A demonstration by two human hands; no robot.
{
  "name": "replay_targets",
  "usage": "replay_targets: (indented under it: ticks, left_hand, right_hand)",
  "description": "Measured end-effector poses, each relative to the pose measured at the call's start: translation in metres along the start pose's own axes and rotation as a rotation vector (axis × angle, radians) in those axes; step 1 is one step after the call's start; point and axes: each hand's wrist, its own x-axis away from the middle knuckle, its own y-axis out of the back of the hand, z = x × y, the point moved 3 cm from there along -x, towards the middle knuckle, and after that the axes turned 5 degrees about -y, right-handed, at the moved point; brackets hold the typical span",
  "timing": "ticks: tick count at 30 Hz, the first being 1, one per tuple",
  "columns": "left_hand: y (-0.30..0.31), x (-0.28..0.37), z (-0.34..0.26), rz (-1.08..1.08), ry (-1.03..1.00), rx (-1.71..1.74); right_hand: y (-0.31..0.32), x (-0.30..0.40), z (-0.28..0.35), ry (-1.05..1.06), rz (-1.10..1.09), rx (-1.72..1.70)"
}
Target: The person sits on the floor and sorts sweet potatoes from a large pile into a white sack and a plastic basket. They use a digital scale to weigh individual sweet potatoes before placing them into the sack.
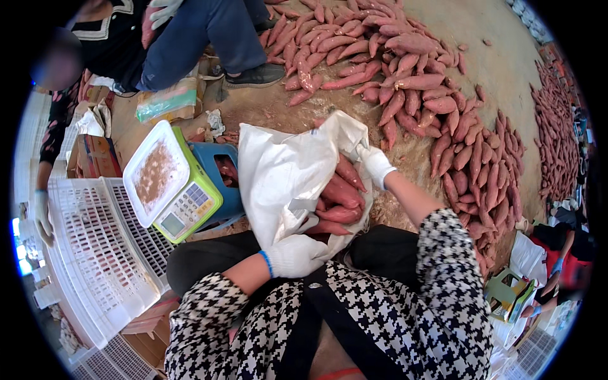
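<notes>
Between my knees stands a white woven sack (285,171), its mouth spread, with several red-skinned sweet potatoes (341,192) inside. My left hand (297,256), in a white knit glove with a blue cuff, grips the sack's near edge. The far right edge of the sack is pinched by my gloved right hand (376,164). Left of the sack, a green digital scale (192,206) with a white, soil-dusted pan (159,171) rests on a blue plastic crate or stool (228,190). Part of the sack's contents is hidden by its folds.
A large heap of sweet potatoes (418,80) covers the floor ahead and to the right. White slatted crates (104,247) stand at my left. A co-worker (190,42) sits at the upper left; another person (565,247) is at the far right, near a second scale.
</notes>
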Motion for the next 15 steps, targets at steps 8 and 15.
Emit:
replay_targets:
  ticks: [8,15]
  left_hand:
    - [0.056,0.111,-0.056,-0.202,-0.192,0.226]
    - [0.018,0.076,-0.036,0.036,-0.139,-0.036]
  right_hand:
    - [0.080,0.147,0.152,0.167,0.149,0.117]
    - [0.028,0.131,0.082,0.478,0.396,0.890]
